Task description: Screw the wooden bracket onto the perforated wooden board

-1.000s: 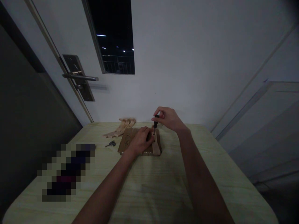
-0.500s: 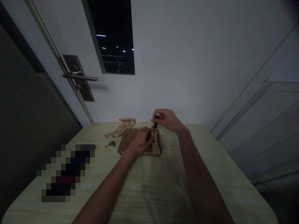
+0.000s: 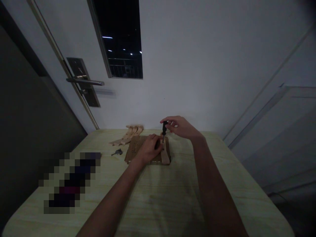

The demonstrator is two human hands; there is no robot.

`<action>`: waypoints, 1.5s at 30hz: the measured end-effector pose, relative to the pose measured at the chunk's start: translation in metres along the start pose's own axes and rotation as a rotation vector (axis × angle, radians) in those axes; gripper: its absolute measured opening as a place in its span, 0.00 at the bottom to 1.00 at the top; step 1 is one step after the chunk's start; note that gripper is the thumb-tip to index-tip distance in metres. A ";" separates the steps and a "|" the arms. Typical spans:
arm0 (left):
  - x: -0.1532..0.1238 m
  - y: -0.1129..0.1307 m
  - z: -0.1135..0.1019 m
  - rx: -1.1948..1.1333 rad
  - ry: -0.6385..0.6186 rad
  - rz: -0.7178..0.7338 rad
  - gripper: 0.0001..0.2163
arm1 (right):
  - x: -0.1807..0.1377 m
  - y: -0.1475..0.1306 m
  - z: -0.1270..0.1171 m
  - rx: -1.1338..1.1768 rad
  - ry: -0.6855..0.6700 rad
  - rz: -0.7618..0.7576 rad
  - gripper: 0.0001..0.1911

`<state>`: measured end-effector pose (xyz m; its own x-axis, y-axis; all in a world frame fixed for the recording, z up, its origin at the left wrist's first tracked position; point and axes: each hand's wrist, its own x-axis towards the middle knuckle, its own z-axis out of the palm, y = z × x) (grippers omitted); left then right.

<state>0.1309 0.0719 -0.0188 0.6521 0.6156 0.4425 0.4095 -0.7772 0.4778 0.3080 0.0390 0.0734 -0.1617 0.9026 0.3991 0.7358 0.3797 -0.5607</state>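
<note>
Pale wood-grain tabletop (image 3: pixel 153 200) spreads from the near edge, running well past the right forearm (image 3: pixel 213 174). On brown cardboard (image 3: pixel 134 145), a wooden part (image 3: pixel 165 157) lies lengthwise, near to far, along the right edge. The left hand (image 3: pixel 149 149), thumb and forefinger parted, touches it; the right hand (image 3: pixel 179 127) grips a black-handled screwdriver (image 3: pixel 164 127), nearly upright, tip down at the part's far half. Curved wooden pieces (image 3: pixel 129 135) lie beyond to the left, and a white door (image 3: pixel 187 65) stands just behind the tabletop's far edge.
</note>
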 end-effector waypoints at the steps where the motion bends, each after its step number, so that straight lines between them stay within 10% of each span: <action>1: 0.000 0.000 0.000 -0.002 -0.001 0.004 0.09 | 0.000 0.000 0.001 -0.018 0.019 0.007 0.13; 45: 0.000 -0.004 0.003 0.008 0.007 0.031 0.10 | 0.004 0.000 0.008 0.006 0.112 0.024 0.20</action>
<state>0.1309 0.0749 -0.0229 0.6605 0.5918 0.4621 0.3938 -0.7970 0.4579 0.3018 0.0444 0.0688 -0.0699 0.8831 0.4639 0.7347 0.3601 -0.5749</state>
